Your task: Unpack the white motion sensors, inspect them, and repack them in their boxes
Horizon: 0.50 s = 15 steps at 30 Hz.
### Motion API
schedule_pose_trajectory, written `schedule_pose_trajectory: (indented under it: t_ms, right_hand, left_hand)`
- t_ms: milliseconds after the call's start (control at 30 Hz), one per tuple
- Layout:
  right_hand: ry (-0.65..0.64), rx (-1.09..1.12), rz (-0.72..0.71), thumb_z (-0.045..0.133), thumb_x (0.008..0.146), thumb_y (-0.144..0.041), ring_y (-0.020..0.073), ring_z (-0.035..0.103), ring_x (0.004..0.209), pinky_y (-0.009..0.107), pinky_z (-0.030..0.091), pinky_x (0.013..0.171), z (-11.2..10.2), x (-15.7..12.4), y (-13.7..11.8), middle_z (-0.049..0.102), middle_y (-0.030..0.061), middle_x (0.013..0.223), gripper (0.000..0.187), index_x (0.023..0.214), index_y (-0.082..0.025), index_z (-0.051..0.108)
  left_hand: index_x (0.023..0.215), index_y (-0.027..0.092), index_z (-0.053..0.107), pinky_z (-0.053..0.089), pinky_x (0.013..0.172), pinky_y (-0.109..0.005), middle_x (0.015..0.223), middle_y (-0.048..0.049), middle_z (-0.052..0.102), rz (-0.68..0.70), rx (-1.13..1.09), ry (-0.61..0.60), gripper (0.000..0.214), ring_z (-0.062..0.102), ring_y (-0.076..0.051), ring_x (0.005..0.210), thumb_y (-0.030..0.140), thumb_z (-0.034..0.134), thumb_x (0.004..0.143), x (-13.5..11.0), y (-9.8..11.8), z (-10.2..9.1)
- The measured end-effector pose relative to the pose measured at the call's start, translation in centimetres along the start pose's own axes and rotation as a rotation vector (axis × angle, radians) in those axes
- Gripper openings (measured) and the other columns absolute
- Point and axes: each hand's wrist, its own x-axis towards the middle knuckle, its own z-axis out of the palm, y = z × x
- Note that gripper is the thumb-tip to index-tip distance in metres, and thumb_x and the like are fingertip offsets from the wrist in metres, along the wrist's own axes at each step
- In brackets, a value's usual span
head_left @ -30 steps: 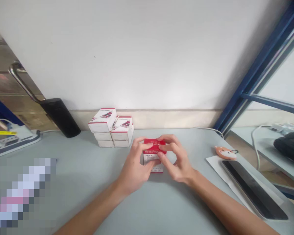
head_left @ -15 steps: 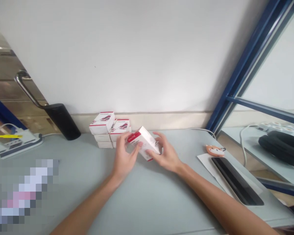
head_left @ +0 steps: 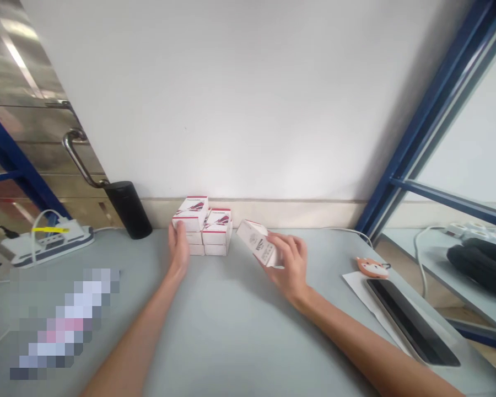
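My right hand [head_left: 291, 267] grips a small white box [head_left: 254, 242] with red edges and dark print, tilted above the grey table. To the left, similar white-and-red boxes [head_left: 217, 237] stand in a stack against the wall, the left column one box higher. My left hand [head_left: 178, 248] lies along the left side of this stack, its fingers stretched out and partly hidden, its thumb at the front. It appears to touch the boxes without lifting any.
A black cylinder [head_left: 130, 212] stands left of the stack, beyond it a white power strip [head_left: 49, 242]. On the right lie a black phone-like slab [head_left: 411, 320], white paper [head_left: 355, 284] and an orange animal-faced pouch [head_left: 372, 267]. A blue metal frame [head_left: 421, 127] rises there.
My left hand has let go of the white box and moved left to the stack's side. My right hand keeps the box, turned to another face. The camera view has shifted slightly.
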Motion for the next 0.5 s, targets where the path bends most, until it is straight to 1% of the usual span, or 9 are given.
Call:
schedule_pose_trajectory:
  t_ms: [67,133,167,233,267,333,400,433,500]
  right_hand:
    - [-0.032,-0.042,-0.098,0.068,0.081,-0.008,0.0282,0.059,0.115,0.042,0.045,0.1,2.1,1.4,-0.4,0.07,0.0046,0.129,0.06,0.136,-0.032,0.06]
    - [-0.093,-0.05,-0.155,0.066,0.079,-0.006,0.0283,0.056,0.122,0.041,0.044,0.103,4.9,3.4,-1.0,0.068,0.0038,0.131,0.066,0.138,-0.035,0.062]
    - [-0.105,-0.053,-0.145,0.064,0.08,-0.004,0.0284,0.054,0.126,0.042,0.043,0.106,6.3,4.4,-1.4,0.067,0.0041,0.132,0.068,0.14,-0.036,0.062]
    - [-0.189,-0.034,-0.113,0.062,0.084,-0.005,0.0284,0.051,0.131,0.042,0.043,0.109,8.8,6.1,-2.4,0.063,0.0063,0.137,0.071,0.147,-0.035,0.058]
    - [-0.233,-0.017,-0.113,0.063,0.086,-0.007,0.0289,0.05,0.133,0.043,0.043,0.11,9.8,6.6,-2.9,0.061,0.0078,0.139,0.069,0.15,-0.033,0.056]
    - [-0.308,0.043,-0.146,0.064,0.093,-0.02,0.0312,0.048,0.137,0.048,0.043,0.115,11.2,6.9,-3.8,0.056,0.0113,0.145,0.062,0.154,-0.029,0.052]
    - [-0.319,0.12,-0.163,0.061,0.098,-0.031,0.0332,0.042,0.145,0.053,0.04,0.12,11.9,6.2,-4.1,0.047,0.0148,0.155,0.063,0.159,-0.025,0.043]
    - [-0.289,0.157,-0.151,0.059,0.099,-0.031,0.0338,0.037,0.15,0.054,0.039,0.122,12.0,5.6,-4.0,0.04,0.0165,0.161,0.066,0.162,-0.023,0.037]
    - [-0.178,0.212,-0.115,0.055,0.098,-0.021,0.0344,0.027,0.158,0.056,0.04,0.123,12.2,4.2,-3.5,0.025,0.0181,0.167,0.073,0.165,-0.022,0.026]
  left_hand:
    - [0.137,0.024,0.061,0.04,0.124,-0.045,0.145,-0.0108,0.064,0.002,-0.001,-0.011,0.057,0.058,-0.029,0.137,0.066,0.045,0.101,-0.2,-0.2,-0.1]
    - [0.14,0.024,0.06,0.038,0.125,-0.045,0.148,-0.0108,0.063,0.003,0.002,-0.015,0.06,0.057,-0.029,0.139,0.067,0.045,0.101,-0.1,-0.5,-0.2]
    - [0.142,0.024,0.059,0.037,0.126,-0.045,0.149,-0.0111,0.062,0.003,0.003,-0.013,0.061,0.057,-0.029,0.14,0.068,0.045,0.101,0.0,-0.7,-0.2]
    - [0.144,0.023,0.057,0.038,0.126,-0.044,0.152,-0.0118,0.06,0.008,0.002,-0.01,0.064,0.056,-0.029,0.142,0.068,0.043,0.101,0.2,-1.2,-0.3]
    - [0.145,0.022,0.057,0.038,0.125,-0.043,0.153,-0.0121,0.06,0.013,0.001,-0.009,0.064,0.055,-0.028,0.142,0.068,0.042,0.102,0.3,-1.4,-0.3]
    - [0.146,0.022,0.056,0.039,0.125,-0.042,0.154,-0.0122,0.059,0.03,0.001,-0.006,0.065,0.055,-0.027,0.143,0.067,0.039,0.103,0.4,-1.8,-0.3]
    - [0.147,0.022,0.055,0.037,0.126,-0.042,0.155,-0.0118,0.058,0.045,0.006,0.0,0.065,0.053,-0.026,0.145,0.066,0.037,0.104,0.4,-2.2,-0.3]
    - [0.148,0.022,0.054,0.035,0.128,-0.042,0.157,-0.0114,0.056,0.049,0.012,0.008,0.065,0.051,-0.026,0.147,0.066,0.036,0.104,0.3,-2.4,-0.2]
    - [0.15,0.023,0.053,0.03,0.13,-0.041,0.162,-0.0107,0.051,0.05,0.027,0.021,0.065,0.045,-0.025,0.152,0.066,0.036,0.104,0.2,-2.6,-0.2]
